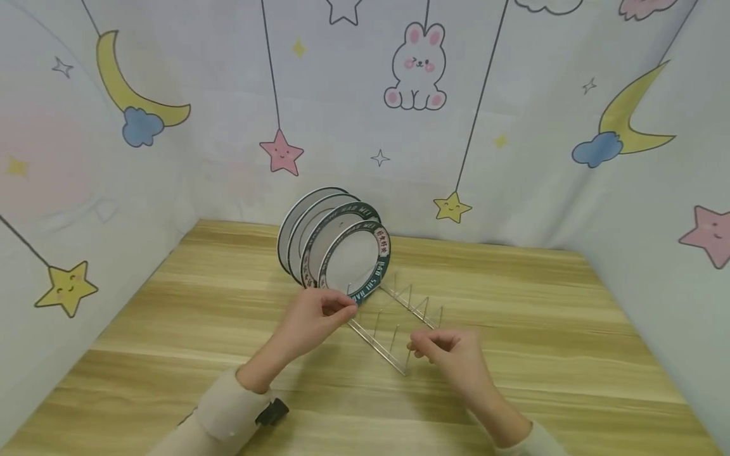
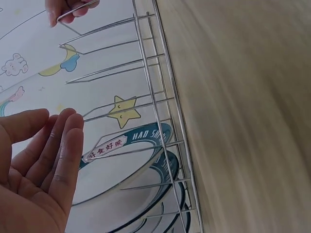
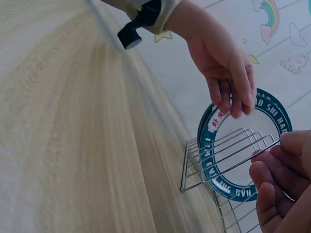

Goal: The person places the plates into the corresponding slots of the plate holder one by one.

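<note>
A wire dish rack [image 1: 376, 345] stands on the table with several round plates [image 1: 350, 259] upright in its far left end. The plates are white with dark green lettered rims. My right hand [image 1: 456, 361] pinches the end wire of the rack between thumb and fingers, clearly visible in the right wrist view [image 3: 286, 189]. My left hand [image 1: 313, 320] hovers beside the front plate. In the left wrist view its fingers [image 2: 65, 165] are loosely bent, hold nothing and stay apart from the rack wires.
The rack's near right slots hold no plates. Wood-grain tabletop [image 1: 542, 354] surrounds the rack. White cloth walls [image 1: 353, 114] printed with moons, stars and a rabbit close off the back and both sides. A black strap piece [image 1: 272, 411] sits at the left cuff.
</note>
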A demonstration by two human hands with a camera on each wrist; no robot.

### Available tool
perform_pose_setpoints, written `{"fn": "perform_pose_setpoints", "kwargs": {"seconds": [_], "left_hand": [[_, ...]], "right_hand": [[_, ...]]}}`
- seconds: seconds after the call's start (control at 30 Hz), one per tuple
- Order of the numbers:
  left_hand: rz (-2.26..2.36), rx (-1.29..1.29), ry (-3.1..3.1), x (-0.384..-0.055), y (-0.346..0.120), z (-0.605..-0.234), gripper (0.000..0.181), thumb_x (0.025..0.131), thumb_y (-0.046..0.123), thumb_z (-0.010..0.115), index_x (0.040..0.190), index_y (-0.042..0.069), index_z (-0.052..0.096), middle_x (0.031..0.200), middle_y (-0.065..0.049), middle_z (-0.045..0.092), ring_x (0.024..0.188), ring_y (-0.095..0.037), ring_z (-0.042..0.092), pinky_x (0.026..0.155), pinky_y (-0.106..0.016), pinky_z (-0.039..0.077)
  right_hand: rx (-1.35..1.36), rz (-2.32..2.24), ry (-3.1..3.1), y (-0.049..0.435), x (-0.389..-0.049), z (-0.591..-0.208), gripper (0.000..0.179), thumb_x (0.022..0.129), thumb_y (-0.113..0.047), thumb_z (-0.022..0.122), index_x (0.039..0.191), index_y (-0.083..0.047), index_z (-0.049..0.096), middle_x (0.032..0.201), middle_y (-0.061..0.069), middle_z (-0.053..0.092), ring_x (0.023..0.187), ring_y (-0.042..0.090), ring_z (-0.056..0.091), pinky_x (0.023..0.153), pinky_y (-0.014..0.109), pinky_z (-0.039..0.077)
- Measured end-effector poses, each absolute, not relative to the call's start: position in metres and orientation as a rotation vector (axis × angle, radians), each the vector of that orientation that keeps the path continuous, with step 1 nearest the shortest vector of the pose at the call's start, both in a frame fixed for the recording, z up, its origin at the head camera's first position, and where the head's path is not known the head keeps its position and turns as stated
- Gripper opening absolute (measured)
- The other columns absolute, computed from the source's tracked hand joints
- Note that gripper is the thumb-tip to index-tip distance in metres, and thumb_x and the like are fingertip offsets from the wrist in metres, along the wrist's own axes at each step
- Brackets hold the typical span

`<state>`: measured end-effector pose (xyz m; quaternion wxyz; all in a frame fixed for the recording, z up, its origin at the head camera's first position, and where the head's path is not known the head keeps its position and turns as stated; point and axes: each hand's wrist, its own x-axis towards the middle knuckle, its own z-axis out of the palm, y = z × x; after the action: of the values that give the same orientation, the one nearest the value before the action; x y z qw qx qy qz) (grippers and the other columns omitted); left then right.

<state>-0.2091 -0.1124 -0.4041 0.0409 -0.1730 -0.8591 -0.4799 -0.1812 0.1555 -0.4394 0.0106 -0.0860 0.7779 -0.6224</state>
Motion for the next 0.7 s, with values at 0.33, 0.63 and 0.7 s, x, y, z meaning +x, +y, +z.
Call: {"fn": "perform_pose_setpoints", "kwargs": {"seconds": [0.33,0.63,0.7], "left_hand": [[-1.397,-0.535,-2.697,-0.213,-0.102,-0.414,0.011,0.092,0.018,0.073,0.096,0.009,0.077,0.087,0.006,0.072,0.077,-0.007,0.065,0.072,-0.026,0.056],[-1.365,-0.523,-2.725,-0.211,-0.1,-0.411,0.011,0.092,0.021,0.072,0.095,0.012,0.078,0.083,0.01,0.071,0.077,-0.005,0.065,0.073,-0.027,0.056],[-1.357,-0.551,-2.718,-0.21,-0.099,-0.411,0.01,0.092,0.021,0.072,0.094,0.012,0.077,0.084,0.009,0.071,0.078,-0.006,0.065,0.074,-0.029,0.056]], "right_hand": [[-0.468,-1.876,2.436,0.139,-0.173,-0.439,0.016,0.09,-0.021,0.074,0.082,-0.008,0.078,0.08,0.006,0.074,0.081,0.017,0.069,0.078,0.027,0.055],[-0.572,-1.846,2.442,0.132,-0.17,-0.439,0.018,0.092,-0.023,0.072,0.082,-0.01,0.078,0.079,0.002,0.074,0.08,0.015,0.068,0.075,0.026,0.056],[-0.603,-1.85,2.44,0.131,-0.17,-0.44,0.017,0.093,-0.022,0.071,0.083,-0.009,0.078,0.08,0.002,0.074,0.08,0.015,0.068,0.073,0.027,0.056]]}}
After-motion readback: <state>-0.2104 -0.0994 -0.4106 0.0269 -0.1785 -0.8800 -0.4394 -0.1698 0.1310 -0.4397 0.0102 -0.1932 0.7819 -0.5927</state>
